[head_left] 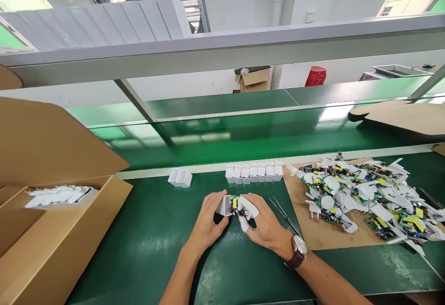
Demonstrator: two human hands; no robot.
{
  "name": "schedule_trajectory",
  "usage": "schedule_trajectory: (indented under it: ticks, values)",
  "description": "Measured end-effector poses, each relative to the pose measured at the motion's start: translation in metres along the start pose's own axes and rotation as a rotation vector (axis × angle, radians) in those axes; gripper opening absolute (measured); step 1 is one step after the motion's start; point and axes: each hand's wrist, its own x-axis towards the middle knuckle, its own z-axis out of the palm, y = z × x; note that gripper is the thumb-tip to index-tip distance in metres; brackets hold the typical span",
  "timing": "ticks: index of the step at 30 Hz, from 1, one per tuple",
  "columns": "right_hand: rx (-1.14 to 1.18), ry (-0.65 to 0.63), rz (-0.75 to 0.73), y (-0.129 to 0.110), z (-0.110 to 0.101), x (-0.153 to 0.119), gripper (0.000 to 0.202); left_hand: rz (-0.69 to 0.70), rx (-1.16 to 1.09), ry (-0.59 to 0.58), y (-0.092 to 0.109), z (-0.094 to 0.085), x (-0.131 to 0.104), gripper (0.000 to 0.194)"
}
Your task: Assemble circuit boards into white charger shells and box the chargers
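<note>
My left hand (pixel 207 217) is closed around a small white plastic housing (pixel 224 206). In my right hand (pixel 267 224), with white coverings on the thumb and a finger, is a circuit board (pixel 237 204) with yellow and dark components. The board's left end meets the open side of the housing; how far inside it sits is hidden by my fingers. Beside my right wrist lie thin metal tweezers (pixel 287 216). Beyond my hands stands a row of white housings (pixel 253 173), with two more white housings (pixel 180 178) to the left.
A pile of circuit boards with white parts (pixel 347 193) covers much of a brown cardboard sheet (pixel 302 231) on the right. At left stands an open cardboard box (pixel 86 231) containing white pieces. The green table (pixel 146 249) ends at a pale rail behind the housings.
</note>
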Motion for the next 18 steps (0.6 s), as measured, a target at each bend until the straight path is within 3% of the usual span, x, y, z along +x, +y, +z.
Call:
schedule_trajectory:
  ticks: [18]
  values:
    - [-0.01,-0.073,-0.009,0.0006,-0.001,0.0035,0.074,0.118,0.047,-0.02,0.006,0.002,0.0035,0.063]
